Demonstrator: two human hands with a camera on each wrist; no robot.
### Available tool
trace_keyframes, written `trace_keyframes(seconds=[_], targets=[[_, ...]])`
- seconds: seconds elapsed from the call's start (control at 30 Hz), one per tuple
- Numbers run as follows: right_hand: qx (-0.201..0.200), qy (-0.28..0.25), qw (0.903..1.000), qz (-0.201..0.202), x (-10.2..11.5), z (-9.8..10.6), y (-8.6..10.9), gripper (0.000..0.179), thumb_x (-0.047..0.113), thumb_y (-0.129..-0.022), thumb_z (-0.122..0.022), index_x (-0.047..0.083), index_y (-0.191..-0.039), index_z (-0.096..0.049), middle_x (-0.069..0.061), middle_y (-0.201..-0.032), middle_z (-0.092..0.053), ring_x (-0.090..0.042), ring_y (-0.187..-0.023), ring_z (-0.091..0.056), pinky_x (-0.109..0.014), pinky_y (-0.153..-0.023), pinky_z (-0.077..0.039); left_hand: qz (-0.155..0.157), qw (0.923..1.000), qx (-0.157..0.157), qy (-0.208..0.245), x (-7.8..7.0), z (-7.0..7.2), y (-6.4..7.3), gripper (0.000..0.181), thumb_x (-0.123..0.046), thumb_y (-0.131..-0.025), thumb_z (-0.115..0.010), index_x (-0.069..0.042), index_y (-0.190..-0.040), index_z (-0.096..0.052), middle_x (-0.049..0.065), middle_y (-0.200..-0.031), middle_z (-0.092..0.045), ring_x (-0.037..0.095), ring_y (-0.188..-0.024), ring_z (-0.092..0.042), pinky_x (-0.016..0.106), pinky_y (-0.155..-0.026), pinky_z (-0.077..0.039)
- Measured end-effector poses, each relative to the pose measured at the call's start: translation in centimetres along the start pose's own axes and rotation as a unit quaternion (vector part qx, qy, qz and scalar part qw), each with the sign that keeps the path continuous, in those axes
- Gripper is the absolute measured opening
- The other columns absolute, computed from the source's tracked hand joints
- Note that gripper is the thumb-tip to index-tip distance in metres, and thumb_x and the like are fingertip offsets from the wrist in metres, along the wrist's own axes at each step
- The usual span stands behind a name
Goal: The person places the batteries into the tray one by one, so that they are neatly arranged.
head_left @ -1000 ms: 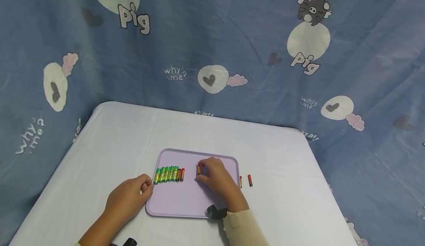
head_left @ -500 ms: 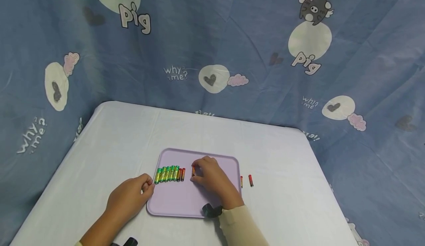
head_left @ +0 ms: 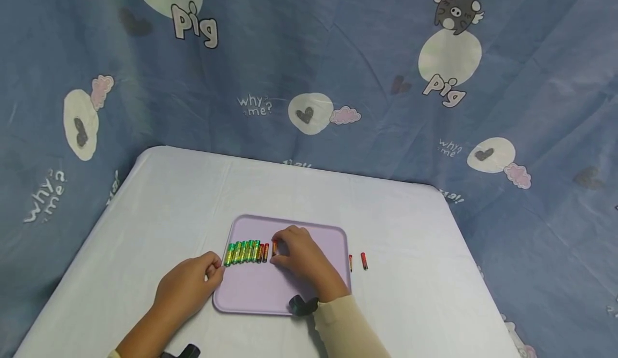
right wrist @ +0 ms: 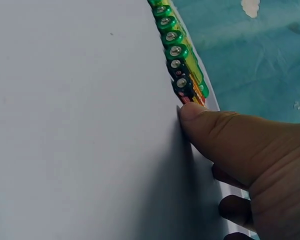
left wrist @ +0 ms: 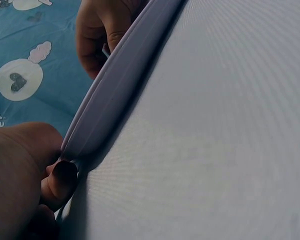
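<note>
A lilac tray [head_left: 270,293] lies on the table, with a row of batteries near its left side. Several green batteries [head_left: 243,252] lie side by side, and two red-and-black batteries [head_left: 263,253] continue the row. My right hand [head_left: 301,258] pinches another red battery [head_left: 274,248] by its ends, just right of the row. In the right wrist view the thumb [right wrist: 210,122] hides most of that battery. At the tray's left edge my left hand [head_left: 190,280] grips the rim; its fingertips [left wrist: 62,177] show at the tray wall [left wrist: 97,112] in the left wrist view.
Outside the tray's right edge, two red batteries [head_left: 364,261] lie on the white table [head_left: 420,293]. A blue printed cloth [head_left: 309,52] hangs behind the table. A black wrist mount [head_left: 303,305] sits under the right wrist, over the tray's front edge.
My right hand has slid left across the tray with the red battery, narrowing the gap to the row. The left hand stays at the tray's edge.
</note>
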State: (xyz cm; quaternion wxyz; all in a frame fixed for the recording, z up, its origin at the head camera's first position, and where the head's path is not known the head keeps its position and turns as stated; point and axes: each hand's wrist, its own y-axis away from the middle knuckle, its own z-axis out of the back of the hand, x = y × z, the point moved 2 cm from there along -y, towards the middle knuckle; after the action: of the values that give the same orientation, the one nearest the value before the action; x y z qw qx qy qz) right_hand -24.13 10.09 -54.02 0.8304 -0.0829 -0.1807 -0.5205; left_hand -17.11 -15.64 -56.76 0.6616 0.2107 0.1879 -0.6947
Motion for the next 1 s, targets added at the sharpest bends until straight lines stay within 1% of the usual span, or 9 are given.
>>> trace_keyframes(seconds=[0.2,0.5,0.73,0.87,1.0], targets=[[0.002,0.005,1.0,0.003,0.15,-0.32,-0.45,0.046,0.036,-0.087,-0.086,0.02,-0.127,-0.069,0.007,-0.123,-0.065,-0.015,-0.118,-0.055,-0.031,-0.107,-0.046,0.011,0.9999,0.011,-0.001,-0.01,-0.14,0.1,0.009,-0.031,-0.096,-0.066,-0.023,-0.095,-0.065,-0.008,-0.072,-0.054,0.015,-0.068,-0.05,0.033,-0.057,-0.036],[0.01,0.006,0.9999,-0.002,0.65,-0.32,-0.63,0.047,0.036,-0.087,-0.086,0.019,-0.128,-0.069,0.005,-0.124,-0.066,-0.015,-0.118,-0.055,-0.031,-0.107,-0.047,0.002,1.0,0.005,-0.002,-0.1,-0.04,-0.05,0.007,-0.03,-0.095,-0.067,-0.023,-0.094,-0.065,-0.009,-0.072,-0.055,0.015,-0.068,-0.05,0.033,-0.058,-0.037],[0.009,0.006,0.9999,-0.002,0.43,-0.45,-0.6,0.048,0.036,-0.086,-0.087,0.02,-0.128,-0.069,0.005,-0.126,-0.066,-0.016,-0.121,-0.056,-0.032,-0.109,-0.046,0.0,1.0,0.001,-0.002,-0.04,-0.18,-0.2,0.007,-0.029,-0.095,-0.067,-0.023,-0.093,-0.065,-0.009,-0.072,-0.056,0.014,-0.068,-0.05,0.033,-0.057,-0.037],[0.013,0.002,0.9999,0.005,0.37,-0.42,-0.44,0.056,0.04,-0.082,-0.089,0.019,-0.13,-0.068,0.005,-0.127,-0.065,-0.016,-0.122,-0.056,-0.032,-0.11,-0.045,0.001,1.0,0.005,-0.002,0.02,-0.19,-0.24,0.008,-0.03,-0.095,-0.067,-0.023,-0.093,-0.065,-0.009,-0.072,-0.055,0.014,-0.067,-0.05,0.033,-0.057,-0.037],[0.017,-0.001,0.9998,0.014,0.54,-0.51,-0.34,0.066,0.044,-0.078,-0.092,0.017,-0.133,-0.067,0.003,-0.128,-0.063,-0.016,-0.121,-0.055,-0.032,-0.108,-0.046,0.005,1.0,0.008,-0.002,0.18,-0.22,-0.2,0.007,-0.03,-0.094,-0.068,-0.024,-0.093,-0.064,-0.009,-0.072,-0.055,0.014,-0.068,-0.05,0.033,-0.058,-0.037]])
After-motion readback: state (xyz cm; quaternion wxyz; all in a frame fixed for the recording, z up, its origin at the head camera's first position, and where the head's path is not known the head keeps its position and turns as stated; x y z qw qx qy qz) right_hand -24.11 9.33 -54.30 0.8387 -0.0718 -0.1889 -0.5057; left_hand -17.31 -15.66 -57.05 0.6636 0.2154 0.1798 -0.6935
